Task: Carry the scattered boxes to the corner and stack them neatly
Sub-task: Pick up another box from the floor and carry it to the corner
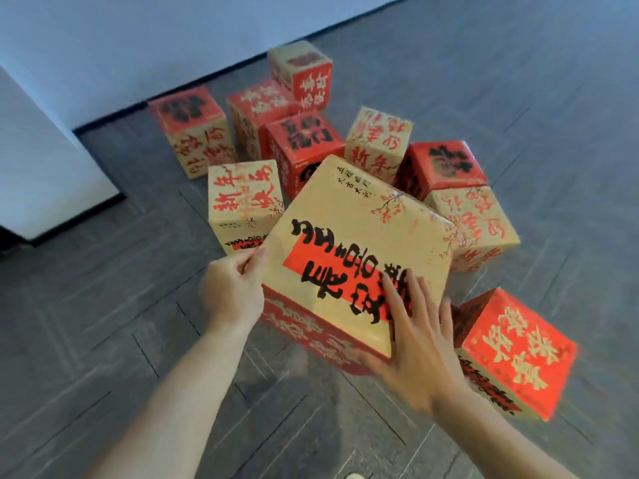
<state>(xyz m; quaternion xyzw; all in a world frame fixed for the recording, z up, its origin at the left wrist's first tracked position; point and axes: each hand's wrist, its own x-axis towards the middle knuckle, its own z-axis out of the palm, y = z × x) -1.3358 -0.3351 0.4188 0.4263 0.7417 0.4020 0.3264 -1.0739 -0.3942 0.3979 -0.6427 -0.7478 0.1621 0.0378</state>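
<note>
Box (356, 236) between my hands. Left hand (235, 292) curls on edge; right hand (418, 340) fingers spread flat on top. Best: hook right fingers under, lift level, clear pile (304, 150) beyond fingertips.

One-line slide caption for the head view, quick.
Left hand grips and right hand presses the large tan box amid scattered boxes on the grey floor.
</note>
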